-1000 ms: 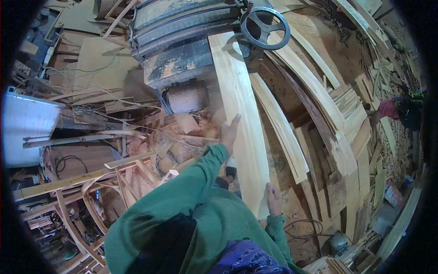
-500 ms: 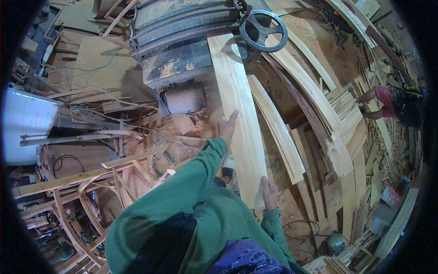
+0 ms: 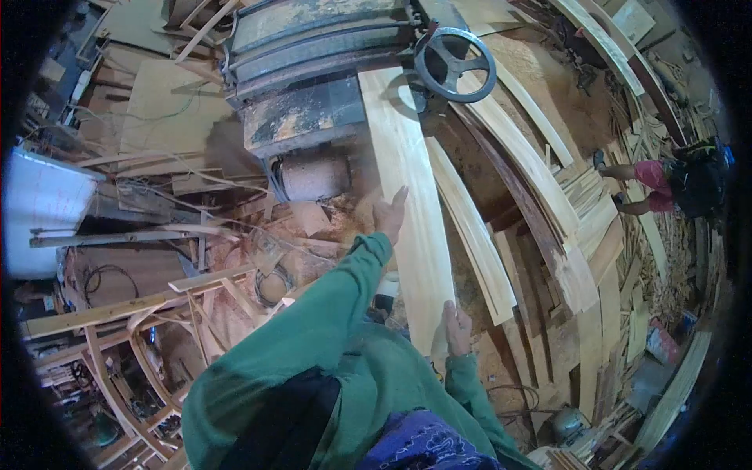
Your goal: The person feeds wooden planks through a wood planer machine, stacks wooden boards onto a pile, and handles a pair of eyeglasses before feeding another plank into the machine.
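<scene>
A long pale wooden board (image 3: 413, 188) runs from my body up to the infeed table (image 3: 305, 113) of a planer (image 3: 329, 39), its far end up against the machine. My left hand (image 3: 390, 215) grips the board's left edge about midway, thumb lying on the top face. Near the close end, my right hand (image 3: 457, 329) holds the right edge with the thumb on top. The fingers beneath the board are hidden on both hands. A handwheel (image 3: 455, 65) sits just right of the board's far end.
Curved pale boards (image 3: 474, 235) lie stacked to the right, with a dark plank (image 3: 509, 180) among them. A wooden frame (image 3: 102, 309) stands at lower left. Cables and sawdust cover the floor by the motor (image 3: 316, 176). Another person (image 3: 666, 180) stands far right among offcuts.
The view has shifted slightly. Both hands keep their hold on the board, with little visible movement against the planer. The person at far right has shifted their legs.
</scene>
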`<state>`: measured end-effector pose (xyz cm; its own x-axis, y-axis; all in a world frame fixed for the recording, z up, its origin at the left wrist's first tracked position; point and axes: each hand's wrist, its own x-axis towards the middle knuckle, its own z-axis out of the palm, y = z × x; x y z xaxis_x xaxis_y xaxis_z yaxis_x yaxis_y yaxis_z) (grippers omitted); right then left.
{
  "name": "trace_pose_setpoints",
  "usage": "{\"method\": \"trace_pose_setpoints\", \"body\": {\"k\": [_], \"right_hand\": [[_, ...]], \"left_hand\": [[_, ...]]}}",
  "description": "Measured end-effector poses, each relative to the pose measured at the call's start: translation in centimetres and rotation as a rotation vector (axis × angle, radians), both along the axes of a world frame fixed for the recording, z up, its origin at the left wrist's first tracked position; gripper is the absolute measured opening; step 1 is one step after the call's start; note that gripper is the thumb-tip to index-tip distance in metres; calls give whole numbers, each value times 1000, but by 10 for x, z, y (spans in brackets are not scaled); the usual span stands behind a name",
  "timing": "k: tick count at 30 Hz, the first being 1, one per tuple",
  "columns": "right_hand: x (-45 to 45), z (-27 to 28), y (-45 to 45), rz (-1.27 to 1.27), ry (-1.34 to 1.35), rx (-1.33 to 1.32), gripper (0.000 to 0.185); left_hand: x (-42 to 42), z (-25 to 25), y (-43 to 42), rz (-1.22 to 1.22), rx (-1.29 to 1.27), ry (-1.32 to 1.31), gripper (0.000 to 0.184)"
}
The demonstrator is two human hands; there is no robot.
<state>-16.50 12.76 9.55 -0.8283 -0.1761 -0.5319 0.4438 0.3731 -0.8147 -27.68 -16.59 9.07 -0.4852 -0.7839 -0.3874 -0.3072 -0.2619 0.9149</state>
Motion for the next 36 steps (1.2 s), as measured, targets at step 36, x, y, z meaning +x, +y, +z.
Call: {"method": "trace_pose_setpoints", "body": {"k": [36], "right_hand": [[3, -15, 18, 298, -433, -7, 49]], "left_hand": [[130, -54, 106, -8, 114, -42, 61]]}}
